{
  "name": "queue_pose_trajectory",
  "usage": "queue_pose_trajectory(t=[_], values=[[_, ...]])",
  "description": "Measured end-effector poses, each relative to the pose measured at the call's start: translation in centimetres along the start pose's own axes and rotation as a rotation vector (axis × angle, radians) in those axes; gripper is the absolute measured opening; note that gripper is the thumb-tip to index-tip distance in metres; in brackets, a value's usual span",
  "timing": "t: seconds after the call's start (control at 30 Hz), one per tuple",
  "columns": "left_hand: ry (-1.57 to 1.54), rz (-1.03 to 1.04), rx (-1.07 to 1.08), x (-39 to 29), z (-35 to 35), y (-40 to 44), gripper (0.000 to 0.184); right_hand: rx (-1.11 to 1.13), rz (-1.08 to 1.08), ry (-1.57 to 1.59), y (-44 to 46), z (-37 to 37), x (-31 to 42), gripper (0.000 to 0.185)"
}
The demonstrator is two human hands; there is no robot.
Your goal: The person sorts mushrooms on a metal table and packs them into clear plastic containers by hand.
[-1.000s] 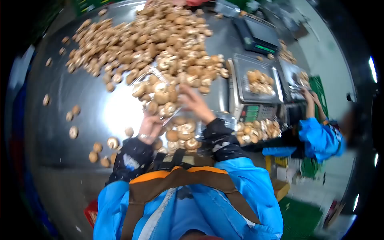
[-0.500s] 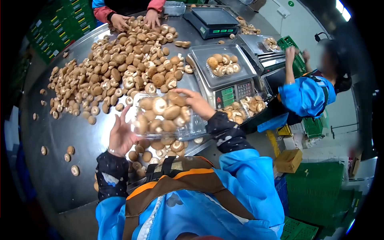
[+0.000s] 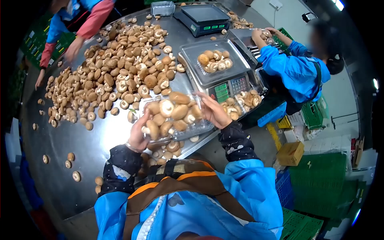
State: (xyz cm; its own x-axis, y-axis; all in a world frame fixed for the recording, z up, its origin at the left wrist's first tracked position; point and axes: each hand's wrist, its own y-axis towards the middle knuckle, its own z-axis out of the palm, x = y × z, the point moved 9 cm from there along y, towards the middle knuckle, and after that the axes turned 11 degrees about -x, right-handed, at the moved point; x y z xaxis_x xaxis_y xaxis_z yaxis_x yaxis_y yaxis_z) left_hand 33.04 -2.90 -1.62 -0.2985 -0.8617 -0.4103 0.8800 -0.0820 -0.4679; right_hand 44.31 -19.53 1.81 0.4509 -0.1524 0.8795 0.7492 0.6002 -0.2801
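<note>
My left hand (image 3: 138, 134) grips the left end of a clear plastic container (image 3: 200, 129) filled with brown shiitake mushrooms (image 3: 179, 111). My right hand (image 3: 215, 113) has its fingers on the container's right edge, near a clear flap that looks like its lid. The container is held above the near table edge, slightly tilted. Beneath it, more loose shiitakes (image 3: 173, 146) are partly hidden. Just beyond my right hand stands a digital scale (image 3: 222, 93), its pan bearing several mushrooms (image 3: 215, 60) in a clear tray.
A large shiitake heap (image 3: 108, 74) spreads over the metal table (image 3: 52, 136). A co-worker's arm (image 3: 94, 20) reaches over its far left; another person (image 3: 300, 72) handles mushrooms at the right. A second scale (image 3: 202, 20) stands behind. Packed mushrooms (image 3: 244, 102) sit beside the near scale.
Both my hands and the container have shifted right in view. The far co-worker's hands left the heap's top and moved left. The person at right now has hands on a mushroom pack.
</note>
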Motion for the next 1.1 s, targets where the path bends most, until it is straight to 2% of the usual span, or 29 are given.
queue_pose_trajectory(t=[0.03, 0.07, 0.17, 0.27, 0.3, 0.37, 0.47, 0.57, 0.6, 0.7, 0.83, 0.9, 1.03, 1.1], values=[[-0.003, 0.018, -0.016, 0.0, 0.3, 0.2, 0.048, -0.002, 0.021, 0.036, 0.3, -1.1, 0.1, 0.041], [-0.027, -0.012, 0.045, 0.1, 1.3, 0.0, 0.053, -0.101, -0.004, 0.019, 0.8, -3.1, 0.7, 0.041], [-0.077, 0.071, -0.057, -0.7, 1.8, 0.9, 0.052, -0.504, -0.12, 0.022, 3.4, -11.4, 3.4, 0.052], [0.024, 0.115, -0.04, -1.4, 1.3, 2.9, 0.05, -0.699, -0.111, -0.056, 7.7, -17.0, 5.0, 0.061], [0.026, 0.138, -0.056, -1.6, 1.3, 3.6, 0.05, -0.744, -0.098, -0.074, 9.1, -17.9, 5.0, 0.055], [0.042, 0.151, -0.082, -1.8, 2.4, 4.4, 0.046, -0.7, 0.031, 0.008, 13.2, -20.4, 3.3, 0.046], [0.061, 0.191, -0.138, -1.9, 3.0, 5.3, 0.047, -0.775, 0.073, 0.065, 14.8, -20.8, 3.2, 0.04], [0.041, 0.168, -0.142, -1.6, 2.6, 6.6, 0.051, -0.842, 0.027, -0.11, 14.6, -20.5, 4.3, 0.03], [0.032, 0.18, -0.156, -1.8, 2.3, 7.2, 0.05, -0.901, -0.063, -0.115, 14.9, -21.2, 4.8, 0.026], [0.023, 0.168, -0.158, -2.2, 2.8, 8.4, 0.049, -0.783, -0.037, -0.218, 16.9, -22.6, 5.4, 0.026], [0.055, 0.134, -0.053, -2.7, 6.6, 10.8, 0.046, -0.735, -0.157, -0.226, 17.6, -24.6, 12.5, 0.024], [0.078, 0.118, -0.065, -2.8, 8.3, 12.7, 0.044, -0.734, -0.158, -0.305, 18.6, -27.2, 17.1, 0.023], [0.062, 0.031, -0.06, -1.8, 11.3, 18.0, 0.046, -0.924, -0.149, -0.399, 21.2, -36.0, 24.5, 0.025], [0.179, 0.103, 0.027, -2.0, 11.1, 21.6, 0.049, -1.04, -0.155, -0.49, 22.9, -41.6, 26.9, 0.025]])
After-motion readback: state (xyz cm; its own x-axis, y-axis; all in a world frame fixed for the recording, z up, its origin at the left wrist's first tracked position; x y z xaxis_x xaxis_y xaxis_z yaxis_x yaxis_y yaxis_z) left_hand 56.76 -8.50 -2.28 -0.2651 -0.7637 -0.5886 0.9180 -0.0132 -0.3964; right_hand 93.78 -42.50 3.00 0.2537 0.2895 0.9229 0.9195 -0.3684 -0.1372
